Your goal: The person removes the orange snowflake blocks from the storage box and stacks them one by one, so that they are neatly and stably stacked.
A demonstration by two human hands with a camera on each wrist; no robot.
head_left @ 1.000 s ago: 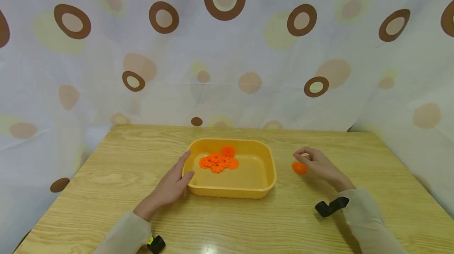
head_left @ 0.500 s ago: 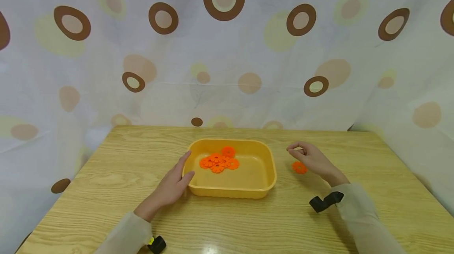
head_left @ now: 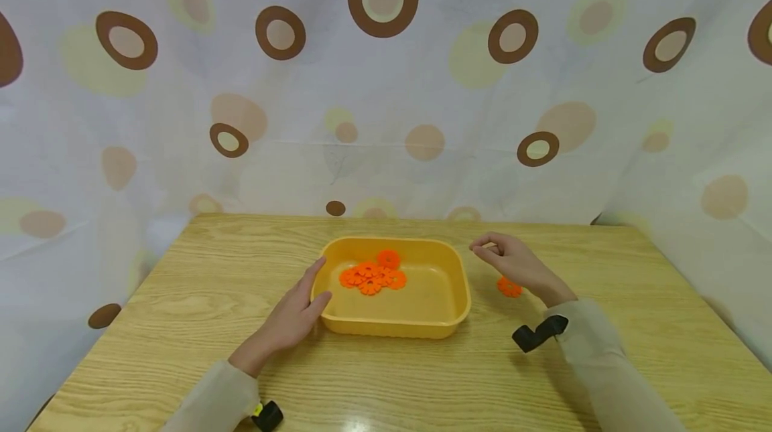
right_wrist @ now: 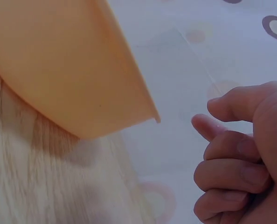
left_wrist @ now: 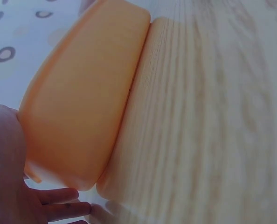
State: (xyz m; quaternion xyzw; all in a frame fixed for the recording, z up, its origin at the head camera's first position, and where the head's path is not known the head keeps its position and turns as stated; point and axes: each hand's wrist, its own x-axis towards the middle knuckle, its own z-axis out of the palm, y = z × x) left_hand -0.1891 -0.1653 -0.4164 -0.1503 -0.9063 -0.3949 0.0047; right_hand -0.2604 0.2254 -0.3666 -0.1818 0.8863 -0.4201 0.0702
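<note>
The hands work at opposite ends of a yellow-orange, smooth, apparently plastic rectangular tray [head_left: 428, 299] with rounded corners. The left hand [head_left: 291, 318] holds the tray's left end, thumb over the rim, fingers spread along the outside. The right hand [head_left: 512, 262] is raised just beside the right end, thumb and index fingertips narrowly set, remaining fingers curled. The tray sits flat on a pale surface [head_left: 386, 378] with wood grain. Inside its left half, flat orange notched discs [head_left: 369, 279] overlap in a low pile; one lies at the far wall. A single orange notched disc [head_left: 509, 286] lies on the surface below the right hand. A white sheet [head_left: 386, 177] with brown rings and beige ovals hangs behind. Only the head view shows the discs. The left wrist view adds the tray's long outer wall; the right wrist view adds its protruding lip and the right hand's folded fingers.
</note>
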